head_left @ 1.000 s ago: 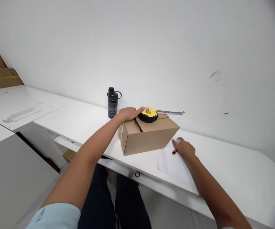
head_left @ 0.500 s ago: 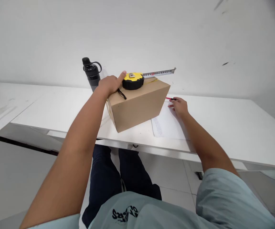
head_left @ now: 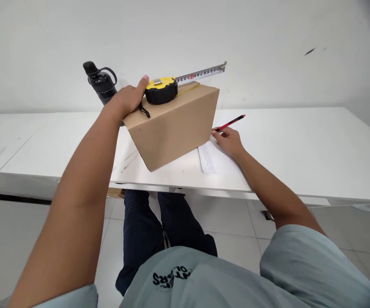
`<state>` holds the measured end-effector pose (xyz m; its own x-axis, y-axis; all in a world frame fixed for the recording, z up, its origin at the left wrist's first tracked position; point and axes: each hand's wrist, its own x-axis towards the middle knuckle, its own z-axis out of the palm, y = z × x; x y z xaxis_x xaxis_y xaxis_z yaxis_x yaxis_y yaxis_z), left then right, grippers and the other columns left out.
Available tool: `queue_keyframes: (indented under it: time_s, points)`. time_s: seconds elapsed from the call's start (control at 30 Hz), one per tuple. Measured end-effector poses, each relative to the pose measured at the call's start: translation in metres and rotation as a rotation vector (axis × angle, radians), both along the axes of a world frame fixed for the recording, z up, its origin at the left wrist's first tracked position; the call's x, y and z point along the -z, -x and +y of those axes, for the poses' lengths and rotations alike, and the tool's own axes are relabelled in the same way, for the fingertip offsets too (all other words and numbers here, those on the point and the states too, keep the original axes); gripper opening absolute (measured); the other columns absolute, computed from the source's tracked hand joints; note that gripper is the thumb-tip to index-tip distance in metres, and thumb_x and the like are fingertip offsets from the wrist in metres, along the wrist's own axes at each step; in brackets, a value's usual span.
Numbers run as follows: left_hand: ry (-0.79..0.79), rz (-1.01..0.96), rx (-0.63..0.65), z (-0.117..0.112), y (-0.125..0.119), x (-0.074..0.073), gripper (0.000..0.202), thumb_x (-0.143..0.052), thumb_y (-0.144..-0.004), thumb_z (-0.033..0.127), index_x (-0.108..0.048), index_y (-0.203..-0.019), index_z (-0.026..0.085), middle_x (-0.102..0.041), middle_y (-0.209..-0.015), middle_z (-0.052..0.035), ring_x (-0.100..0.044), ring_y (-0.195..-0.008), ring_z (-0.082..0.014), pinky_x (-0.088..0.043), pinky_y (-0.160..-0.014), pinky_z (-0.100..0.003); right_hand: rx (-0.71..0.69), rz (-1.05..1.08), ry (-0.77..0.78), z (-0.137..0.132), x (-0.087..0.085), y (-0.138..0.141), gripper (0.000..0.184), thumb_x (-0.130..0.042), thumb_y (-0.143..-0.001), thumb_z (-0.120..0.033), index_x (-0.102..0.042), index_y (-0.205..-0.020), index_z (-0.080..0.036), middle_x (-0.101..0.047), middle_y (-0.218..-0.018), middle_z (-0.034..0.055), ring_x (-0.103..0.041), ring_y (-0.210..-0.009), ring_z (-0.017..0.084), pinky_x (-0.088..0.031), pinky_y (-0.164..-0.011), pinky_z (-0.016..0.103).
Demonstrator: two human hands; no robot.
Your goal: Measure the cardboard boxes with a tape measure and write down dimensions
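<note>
One white counter (head_left: 300,149): runs across the view in front of a pale wall (head_left: 204,34) and carries everything below.
Cardboard box (head_left: 175,132): on the counter, roughly mid-view, one long plain side facing the person, a strip of yellow on its top.
Black bottle (head_left: 100,83): behind the box's left end, with a loop at its cap; its lower part is mostly hidden.
White sheet (head_left: 225,164): flat on the counter at the right of the box, faint lines of writing along its left side.
Left hand (head_left: 127,99): over the box's left top end, thumb stretched to the tape measure (head_left: 161,92); the other fingers are hidden, so I cannot tell how far its grip is closed.
Right hand (head_left: 230,140): above the sheet, near the box's right end, its grip closed on a pen (head_left: 231,123).
Tape measure: yellow and black, on top of the box, its blade (head_left: 202,73) drawn partly out toward the right.
Pen: red and black, slanting, one end up and to the right.
Strap (head_left: 144,111): black, lying by the left hand.
</note>
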<state>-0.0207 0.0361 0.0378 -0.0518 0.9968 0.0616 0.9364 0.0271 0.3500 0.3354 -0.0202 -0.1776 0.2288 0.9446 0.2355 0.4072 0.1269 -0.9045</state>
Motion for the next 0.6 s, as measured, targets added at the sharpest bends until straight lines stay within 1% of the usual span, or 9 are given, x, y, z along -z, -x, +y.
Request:
queue_keyframes:
  time_s: [0.1, 0.2, 0.3, 0.37, 0.47, 0.6]
  points:
    - [0.027, -0.023, 0.024, 0.0028, 0.0027, -0.0008, 0.087, -0.026, -0.092, 0.089, -0.073, -0.136, 0.031, -0.073, -0.136, -0.0132, -0.057, -0.140, -0.0445, -0.048, -0.113, -0.055, 0.005, -0.014, 0.023, -0.0026, 0.0008, 0.0020, 0.027, -0.071, -0.080, -0.043, -0.075, -0.093, -0.020, -0.073, -0.086, 0.0032, -0.051, -0.065, 0.014, -0.051, -0.071, 0.035]
    - [0.032, -0.023, 0.006, 0.0039, 0.0022, -0.0024, 0.089, -0.022, -0.093, 0.089, -0.072, -0.136, 0.030, -0.073, -0.135, -0.0128, -0.059, -0.138, -0.0432, -0.049, -0.112, -0.052, 0.002, -0.011, 0.032, -0.0023, 0.0007, 0.0027, 0.022, -0.072, -0.076, -0.038, -0.071, -0.090, -0.021, -0.071, -0.083, 0.0016, -0.053, -0.070, 0.015, -0.050, -0.076, 0.035]
    - [0.046, -0.027, 0.004, 0.0040, 0.0009, -0.0031, 0.088, -0.020, -0.094, 0.088, -0.071, -0.137, 0.029, -0.072, -0.137, -0.0117, -0.061, -0.136, -0.0410, -0.050, -0.111, -0.049, 0.000, 0.001, 0.060, -0.0023, 0.0001, 0.0024, 0.020, -0.072, -0.077, -0.037, -0.067, -0.087, -0.021, -0.066, -0.074, 0.0004, -0.056, -0.071, 0.017, -0.050, -0.076, 0.036]
    - [0.048, -0.025, 0.006, 0.0044, 0.0007, -0.0025, 0.091, -0.016, -0.095, 0.088, -0.070, -0.137, 0.028, -0.070, -0.140, -0.0111, -0.061, -0.135, -0.0401, -0.050, -0.110, -0.048, 0.006, 0.010, 0.076, -0.0027, -0.0003, 0.0020, 0.019, -0.072, -0.078, -0.038, -0.065, -0.086, -0.022, -0.062, -0.068, -0.0009, -0.056, -0.069, 0.017, -0.049, -0.074, 0.036]
    - [0.041, -0.018, 0.018, 0.0056, 0.0019, -0.0014, 0.099, -0.011, -0.094, 0.092, -0.070, -0.135, 0.024, -0.069, -0.144, -0.0108, -0.061, -0.135, -0.0388, -0.049, -0.110, -0.046, 0.023, 0.030, 0.082, -0.0022, -0.0009, 0.0019, 0.019, -0.071, -0.080, -0.038, -0.063, -0.087, -0.022, -0.058, -0.066, -0.0023, -0.055, -0.068, 0.017, -0.048, -0.073, 0.035]
    - [0.045, -0.018, 0.055, 0.0072, 0.0046, -0.0023, 0.115, -0.007, -0.087, 0.100, -0.071, -0.129, 0.014, -0.069, -0.145, -0.0140, -0.061, -0.129, -0.0359, -0.045, -0.113, -0.045, 0.040, 0.062, 0.079, 0.0029, -0.0008, 0.0040, 0.019, -0.068, -0.082, -0.038, -0.059, -0.087, -0.023, -0.058, -0.067, -0.0019, -0.058, -0.069, 0.017, -0.049, -0.073, 0.035]
